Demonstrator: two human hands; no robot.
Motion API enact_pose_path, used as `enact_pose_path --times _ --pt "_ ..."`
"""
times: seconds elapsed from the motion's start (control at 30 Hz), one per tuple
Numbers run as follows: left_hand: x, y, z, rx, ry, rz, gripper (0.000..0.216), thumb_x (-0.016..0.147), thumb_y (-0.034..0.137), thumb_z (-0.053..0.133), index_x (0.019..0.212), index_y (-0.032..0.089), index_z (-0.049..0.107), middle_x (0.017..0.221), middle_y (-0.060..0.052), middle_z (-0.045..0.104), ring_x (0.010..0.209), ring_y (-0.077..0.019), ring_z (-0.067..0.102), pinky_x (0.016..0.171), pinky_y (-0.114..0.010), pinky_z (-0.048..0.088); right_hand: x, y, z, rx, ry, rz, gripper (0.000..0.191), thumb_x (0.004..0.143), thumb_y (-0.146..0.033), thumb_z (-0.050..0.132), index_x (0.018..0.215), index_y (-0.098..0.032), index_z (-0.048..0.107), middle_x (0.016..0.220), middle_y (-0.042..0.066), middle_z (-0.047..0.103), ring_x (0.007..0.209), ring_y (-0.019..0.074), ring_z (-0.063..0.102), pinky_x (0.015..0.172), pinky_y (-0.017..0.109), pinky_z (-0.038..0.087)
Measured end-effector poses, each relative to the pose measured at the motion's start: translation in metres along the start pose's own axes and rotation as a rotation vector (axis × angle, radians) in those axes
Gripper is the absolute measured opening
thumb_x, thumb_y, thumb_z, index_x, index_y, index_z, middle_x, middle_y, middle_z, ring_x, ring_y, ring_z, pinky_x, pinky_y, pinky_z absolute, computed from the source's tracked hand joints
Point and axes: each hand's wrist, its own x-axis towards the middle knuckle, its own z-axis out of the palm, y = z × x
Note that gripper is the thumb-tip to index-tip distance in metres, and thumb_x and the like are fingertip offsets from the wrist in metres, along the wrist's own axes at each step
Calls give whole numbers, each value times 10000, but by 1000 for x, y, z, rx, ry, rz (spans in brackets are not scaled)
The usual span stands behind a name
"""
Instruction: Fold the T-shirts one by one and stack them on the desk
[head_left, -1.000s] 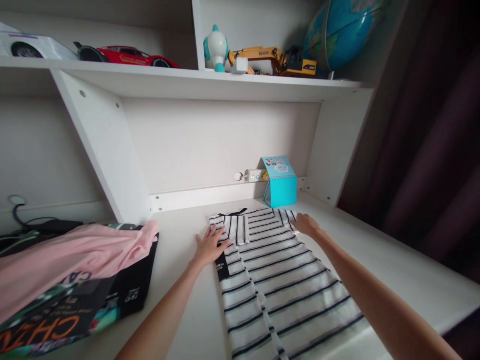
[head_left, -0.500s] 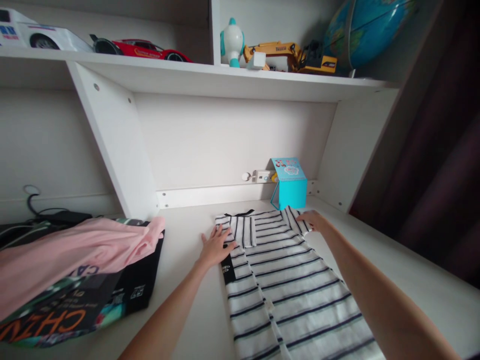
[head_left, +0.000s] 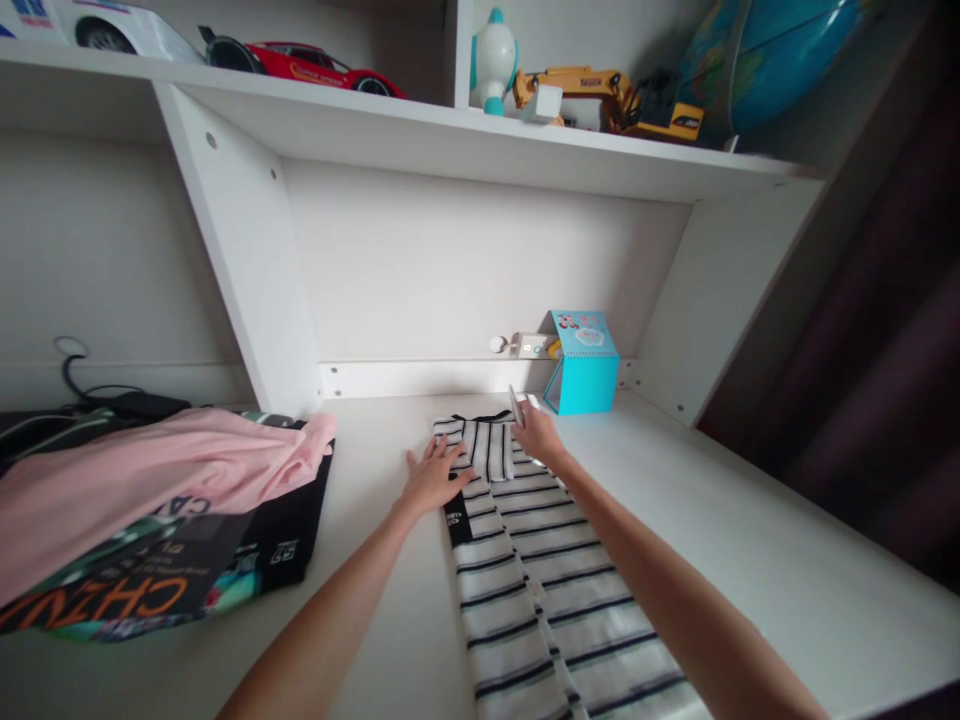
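Observation:
A white shirt with dark stripes (head_left: 607, 630) lies on the desk, its collar end away from me and its left side folded inward. My left hand (head_left: 433, 478) rests flat with fingers spread on the folded left shoulder, beside a black patch with white lettering (head_left: 457, 521). At the far right of the shirt, my right hand (head_left: 538, 436) is closed on the sleeve side and holds the cloth lifted over the body. The pinched fabric is partly hidden behind the fingers.
A pink garment (head_left: 187, 460) lies over dark printed clothes (head_left: 150, 600) on the left. A blue desk calendar (head_left: 587, 383) stands behind the shirt, near a power strip (head_left: 531, 346). The shelf above (head_left: 420, 125) holds toy vehicles and a globe (head_left: 780, 70).
My right hand has moved left, carrying the right sleeve and side of the shirt inward over the body. My left hand stays on the left shoulder. The view has tilted slightly down.

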Motion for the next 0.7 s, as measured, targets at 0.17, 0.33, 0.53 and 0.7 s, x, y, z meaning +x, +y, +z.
enact_pose_path --times 0.17,0.33,0.53,0.7 --pt "2 -4 3 19 11 22 618 814 638 290 1344 321 319 1466 -61 162 1333 -317 114 968 -655 78 -24 -24 24 -32 -164 -192 335 849 -335 535 1130 -155 509 1055 56 571 913 172 563 804 385 459" --pt "3 -6 3 7 14 29 627 815 649 272 1350 326 312 1466 -52 170 1333 -321 106 975 -647 71 -57 16 -42 -23 -232 -254 326 815 -295 535 1101 -141 555 1001 74 614 859 158 577 772 273 439" --pt "5 -4 2 -63 74 0 505 831 567 366 1275 335 429 1428 -36 291 1313 -315 190 1001 -612 103 -168 87 -92 1 -346 -222 372 800 -471 506 1046 -200 578 996 54 611 831 174 582 756 290 458" --pt "14 7 0 -75 233 -13 307 859 383 413 1074 259 594 1258 -35 514 1220 -263 375 1008 -499 248 -241 106 -54 -48 -147 -224 455 780 -415 548 1174 -190 511 1135 106 542 974 213 562 823 324 477"
